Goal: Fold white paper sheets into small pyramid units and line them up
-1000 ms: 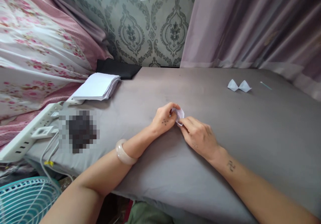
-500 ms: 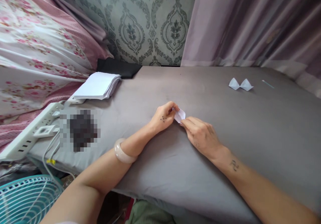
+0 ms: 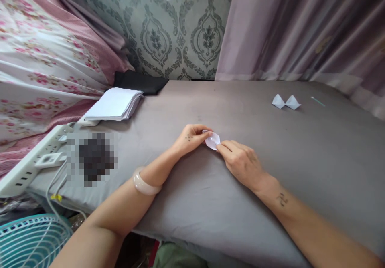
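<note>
A small folded piece of white paper point(image 3: 213, 140) is pinched between both hands above the grey cloth surface point(image 3: 192, 204). My left hand point(image 3: 192, 138) grips its upper left edge, thumb on top and fingers partly hidden behind. At the lower right edge, my right hand point(image 3: 242, 160) holds it between thumb and fingertips. The paper's middle looks slightly hollow, like an opened pocket. Farther right on the surface stands a folded white paper shape point(image 3: 285, 101) with two peaks.
A stack of white paper point(image 3: 112, 104) lies at the left, in front of a black flat item point(image 3: 141, 83). Nearer are a white power strip point(image 3: 33, 160) with cables, a blurred-out dark object point(image 3: 96, 158) and a teal fan point(image 3: 33, 240). A thin stick point(image 3: 318, 101) lies far right.
The folded paper appears wider and more opened out between my hands. My left hand has shifted slightly left, its thumb now lying over the paper. The view has moved a little.
</note>
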`<state>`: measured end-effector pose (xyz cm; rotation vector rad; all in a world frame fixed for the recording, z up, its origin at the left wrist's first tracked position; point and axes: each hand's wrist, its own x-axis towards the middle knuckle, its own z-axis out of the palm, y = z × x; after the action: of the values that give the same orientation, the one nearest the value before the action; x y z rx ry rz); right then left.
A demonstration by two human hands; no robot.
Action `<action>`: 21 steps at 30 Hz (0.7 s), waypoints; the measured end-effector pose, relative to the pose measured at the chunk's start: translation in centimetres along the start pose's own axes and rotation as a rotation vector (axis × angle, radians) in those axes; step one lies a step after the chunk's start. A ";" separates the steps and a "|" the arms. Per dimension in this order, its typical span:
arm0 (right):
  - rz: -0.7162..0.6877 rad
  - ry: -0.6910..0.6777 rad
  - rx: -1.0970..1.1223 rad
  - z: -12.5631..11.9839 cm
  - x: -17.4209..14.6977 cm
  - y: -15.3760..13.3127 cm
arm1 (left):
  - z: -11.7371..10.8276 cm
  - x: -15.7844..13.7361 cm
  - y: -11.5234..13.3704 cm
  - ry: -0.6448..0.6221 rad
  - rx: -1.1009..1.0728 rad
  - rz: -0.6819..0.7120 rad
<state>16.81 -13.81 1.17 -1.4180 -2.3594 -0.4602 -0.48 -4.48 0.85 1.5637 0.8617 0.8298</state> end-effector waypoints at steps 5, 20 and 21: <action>0.005 -0.037 0.033 -0.2 0.1 -0.1 | 0.3 0.1 -0.4 0.076 -0.047 -0.047; 0.029 -0.044 0.187 0.2 0.1 0.8 | -0.1 0.2 -0.8 0.019 0.101 -0.056; 0.027 -0.047 0.195 0.2 0.1 0.8 | -0.1 0.2 -0.8 0.025 0.055 -0.073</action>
<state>17.49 -13.30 1.10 -1.3815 -2.3457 -0.1849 -0.54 -4.16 0.13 1.5631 0.9608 0.7802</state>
